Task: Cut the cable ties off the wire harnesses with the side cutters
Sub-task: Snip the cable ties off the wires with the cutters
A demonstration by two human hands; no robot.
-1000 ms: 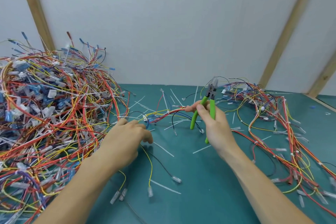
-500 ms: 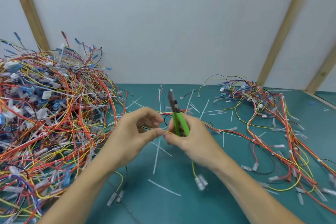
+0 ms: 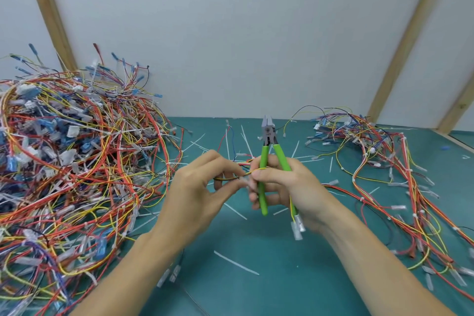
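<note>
Side cutters (image 3: 269, 151) with green handles stand upright above the table's middle, gripped in the right hand (image 3: 284, 192), which also pinches a thin wire harness (image 3: 259, 170). The left hand (image 3: 202, 192) pinches that harness's other end. Wire piles lie left (image 3: 71, 161) and right (image 3: 384, 161) on the green table (image 3: 256, 290).

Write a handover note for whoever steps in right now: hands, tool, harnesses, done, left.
Right hand: grips the green side cutters, nose up, and pinches a yellow wire.
Left hand: pinches the same small harness between both hands.
Big uncut pile lies on the left; a smaller spread of harnesses lies on the right.
Done: cut ties litter the mat.
Left: find the tie on the held harness, cut it, then work through the big pile.
</note>
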